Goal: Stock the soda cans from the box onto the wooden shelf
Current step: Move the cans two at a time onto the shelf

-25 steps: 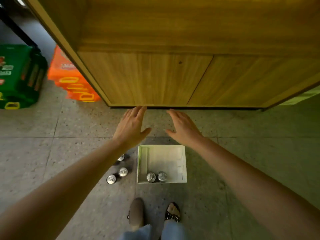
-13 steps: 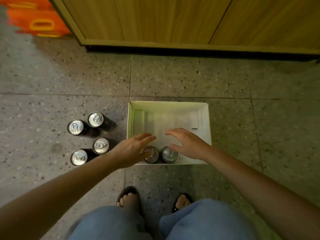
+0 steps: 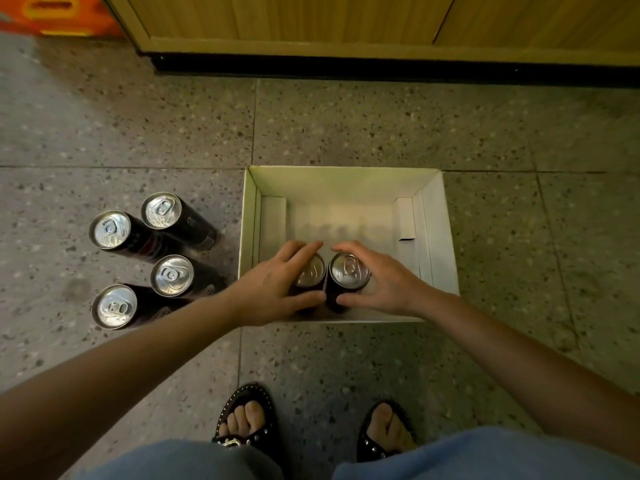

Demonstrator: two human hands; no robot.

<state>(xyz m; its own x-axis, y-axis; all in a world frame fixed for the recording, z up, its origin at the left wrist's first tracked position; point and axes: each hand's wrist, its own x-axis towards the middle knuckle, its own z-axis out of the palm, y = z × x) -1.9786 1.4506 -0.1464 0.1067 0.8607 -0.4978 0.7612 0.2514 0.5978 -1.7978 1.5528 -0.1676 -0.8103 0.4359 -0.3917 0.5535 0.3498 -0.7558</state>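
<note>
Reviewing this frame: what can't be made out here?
Head view only:
- Shelf: cut off by the top edge; only lower panels show.
- Left can: lid half covered by the left hand gripping it.
- Right can: body mostly hidden by the right hand gripping it.
- Floor cans: labels too dark and foreshortened to read.
- Crate: cut off at the top-left corner.

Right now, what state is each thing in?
Box: open-topped, on floor, two cans inside.
Left can: upright in box, held by left hand.
Right can: upright in box, held by right hand.
Floor cans: four, upright, beside box.
Cabinet doors: closed.
</note>
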